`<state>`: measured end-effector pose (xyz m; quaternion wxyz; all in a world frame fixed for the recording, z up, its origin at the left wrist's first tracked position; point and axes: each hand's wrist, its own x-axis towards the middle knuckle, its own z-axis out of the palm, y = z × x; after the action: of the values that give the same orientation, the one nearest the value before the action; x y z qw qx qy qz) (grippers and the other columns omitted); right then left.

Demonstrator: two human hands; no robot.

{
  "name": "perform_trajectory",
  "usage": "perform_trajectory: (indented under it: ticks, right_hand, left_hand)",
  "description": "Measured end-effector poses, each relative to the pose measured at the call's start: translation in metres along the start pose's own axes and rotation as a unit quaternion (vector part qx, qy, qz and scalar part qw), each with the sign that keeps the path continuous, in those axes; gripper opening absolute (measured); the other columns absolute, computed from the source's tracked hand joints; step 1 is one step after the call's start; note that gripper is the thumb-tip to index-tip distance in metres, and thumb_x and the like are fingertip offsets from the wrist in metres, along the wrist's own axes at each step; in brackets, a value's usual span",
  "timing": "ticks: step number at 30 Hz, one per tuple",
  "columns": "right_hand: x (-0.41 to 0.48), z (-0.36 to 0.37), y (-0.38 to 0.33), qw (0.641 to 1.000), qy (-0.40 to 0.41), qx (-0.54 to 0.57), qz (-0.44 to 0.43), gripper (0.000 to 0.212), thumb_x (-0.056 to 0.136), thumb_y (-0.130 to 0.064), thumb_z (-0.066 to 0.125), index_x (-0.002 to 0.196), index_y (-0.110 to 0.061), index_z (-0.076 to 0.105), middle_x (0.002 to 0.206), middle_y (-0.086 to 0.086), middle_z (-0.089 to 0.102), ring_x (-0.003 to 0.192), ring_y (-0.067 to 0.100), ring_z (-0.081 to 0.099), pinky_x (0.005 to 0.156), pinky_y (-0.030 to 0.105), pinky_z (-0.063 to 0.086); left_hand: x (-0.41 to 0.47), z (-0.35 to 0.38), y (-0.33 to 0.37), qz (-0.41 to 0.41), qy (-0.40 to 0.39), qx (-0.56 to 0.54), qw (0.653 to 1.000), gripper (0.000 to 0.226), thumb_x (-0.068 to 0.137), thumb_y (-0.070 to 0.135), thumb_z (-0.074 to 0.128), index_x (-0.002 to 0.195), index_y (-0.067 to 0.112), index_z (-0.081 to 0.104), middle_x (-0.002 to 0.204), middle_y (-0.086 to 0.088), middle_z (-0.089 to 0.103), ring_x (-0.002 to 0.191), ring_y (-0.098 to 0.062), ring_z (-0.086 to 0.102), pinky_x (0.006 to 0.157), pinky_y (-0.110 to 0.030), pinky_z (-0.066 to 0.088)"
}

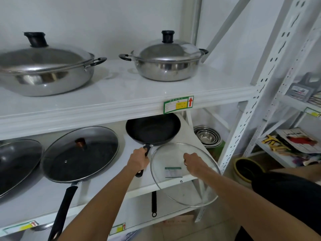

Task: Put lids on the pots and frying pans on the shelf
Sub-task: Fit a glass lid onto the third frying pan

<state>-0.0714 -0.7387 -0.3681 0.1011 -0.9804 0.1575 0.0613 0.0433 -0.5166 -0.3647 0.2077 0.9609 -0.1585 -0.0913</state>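
Observation:
A black frying pan [152, 128] without a lid sits at the right end of the middle shelf [170, 182]. My left hand [138, 160] is shut on its black handle. My right hand [194, 163] grips the knob of a clear glass lid [173, 188], held tilted in front of the shelf edge, just right of and below the pan. The knob is hidden under my fingers. To the left, a second frying pan [79, 153] wears a glass lid with a brown knob, and a third lidded pan [17, 160] sits at the far left.
The upper shelf [121, 101] carries two steel pots with steel lids, one large [43, 70] and one smaller [166, 61]. Stacked steel bowls [207, 136] stand behind the rack on the right. Another pan handle [153, 204] shows on the bottom shelf. A second rack [295, 140] holds papers.

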Motion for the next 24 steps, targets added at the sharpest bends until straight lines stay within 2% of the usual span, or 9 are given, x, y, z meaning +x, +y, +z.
perform_trajectory:
  ticks: [4, 6, 10, 13, 15, 18, 20, 22, 24]
  right_hand:
    - [-0.017, -0.013, 0.001, 1.000, 0.011, 0.013, -0.001, 0.021, 0.091, -0.002, 0.044, 0.108, -0.012, 0.053, 0.111, 0.015, 0.059, 0.079, 0.023, 0.050, 0.063, 0.029, 0.038]
    - [-0.027, -0.019, 0.001, 1.000, 0.013, 0.008, -0.007, 0.019, 0.090, 0.000, 0.045, 0.099, -0.016, 0.050, 0.110, 0.015, 0.060, 0.078, 0.023, 0.051, 0.059, 0.028, 0.037]
    - [-0.044, -0.031, 0.001, 0.999, 0.025, -0.007, -0.023, 0.020, 0.091, -0.001, 0.044, 0.100, -0.017, 0.050, 0.099, 0.010, 0.053, 0.077, 0.022, 0.050, 0.051, 0.027, 0.034]
    - [-0.047, -0.041, -0.001, 0.998, 0.041, -0.028, -0.029, 0.026, 0.093, -0.004, 0.045, 0.116, -0.012, 0.056, 0.109, 0.012, 0.061, 0.080, 0.023, 0.056, 0.060, 0.028, 0.041]
    - [-0.051, -0.053, -0.001, 0.998, 0.044, -0.039, -0.031, 0.027, 0.094, -0.005, 0.045, 0.116, -0.013, 0.058, 0.109, 0.011, 0.062, 0.078, 0.022, 0.054, 0.063, 0.027, 0.044]
    - [-0.060, -0.069, -0.003, 0.996, 0.034, -0.069, -0.052, 0.026, 0.096, -0.005, 0.045, 0.115, -0.011, 0.061, 0.098, 0.008, 0.057, 0.074, 0.020, 0.052, 0.050, 0.023, 0.037]
    - [-0.062, -0.072, -0.006, 0.995, 0.024, -0.073, -0.068, 0.027, 0.096, -0.005, 0.046, 0.117, -0.010, 0.061, 0.102, 0.011, 0.060, 0.075, 0.020, 0.051, 0.047, 0.021, 0.031]
    - [-0.063, -0.078, -0.007, 0.994, 0.018, -0.081, -0.075, 0.027, 0.096, -0.007, 0.047, 0.118, -0.010, 0.062, 0.108, 0.009, 0.065, 0.077, 0.020, 0.050, 0.055, 0.024, 0.039]
    - [-0.063, -0.084, -0.009, 0.993, 0.014, -0.089, -0.079, 0.026, 0.098, -0.008, 0.045, 0.118, -0.011, 0.062, 0.112, 0.006, 0.068, 0.083, 0.021, 0.057, 0.064, 0.025, 0.041]
  left_hand:
    - [-0.010, 0.000, -0.006, -0.003, -0.015, -0.018, 1.000, 0.040, 0.093, 0.020, 0.052, 0.131, 0.012, 0.055, 0.113, -0.015, 0.063, 0.096, -0.030, 0.066, 0.087, -0.035, 0.054]
    - [-0.019, -0.001, -0.011, -0.004, -0.021, -0.019, 1.000, 0.042, 0.093, 0.019, 0.053, 0.134, 0.013, 0.053, 0.115, -0.014, 0.063, 0.098, -0.029, 0.066, 0.088, -0.033, 0.053]
    - [-0.041, -0.008, -0.015, -0.007, -0.052, -0.021, 0.998, 0.040, 0.091, 0.020, 0.059, 0.130, 0.011, 0.054, 0.115, -0.012, 0.063, 0.100, -0.027, 0.065, 0.094, -0.034, 0.052]
    - [-0.055, -0.015, -0.015, 0.001, -0.079, -0.009, 0.997, 0.039, 0.089, 0.026, 0.064, 0.124, 0.011, 0.055, 0.114, -0.010, 0.063, 0.101, -0.026, 0.065, 0.095, -0.037, 0.053]
    - [-0.062, -0.017, -0.014, 0.005, -0.080, -0.010, 0.997, 0.038, 0.088, 0.027, 0.064, 0.121, 0.012, 0.055, 0.112, -0.009, 0.064, 0.099, -0.025, 0.065, 0.095, -0.037, 0.054]
    - [-0.072, -0.017, -0.015, 0.004, -0.086, 0.006, 0.996, 0.035, 0.089, 0.026, 0.062, 0.121, 0.012, 0.054, 0.110, -0.007, 0.062, 0.096, -0.023, 0.063, 0.091, -0.033, 0.052]
    - [-0.077, -0.013, -0.021, 0.002, -0.087, 0.013, 0.996, 0.035, 0.089, 0.025, 0.061, 0.120, 0.011, 0.054, 0.111, -0.007, 0.061, 0.097, -0.023, 0.063, 0.088, -0.031, 0.050]
    - [-0.081, -0.012, -0.022, 0.001, -0.083, 0.007, 0.997, 0.036, 0.087, 0.024, 0.063, 0.120, 0.011, 0.055, 0.113, -0.008, 0.062, 0.099, -0.024, 0.064, 0.088, -0.030, 0.051]
    - [-0.085, -0.010, -0.022, 0.004, -0.077, -0.004, 0.997, 0.036, 0.085, 0.022, 0.064, 0.118, 0.011, 0.056, 0.113, -0.008, 0.063, 0.099, -0.024, 0.064, 0.085, -0.029, 0.052]
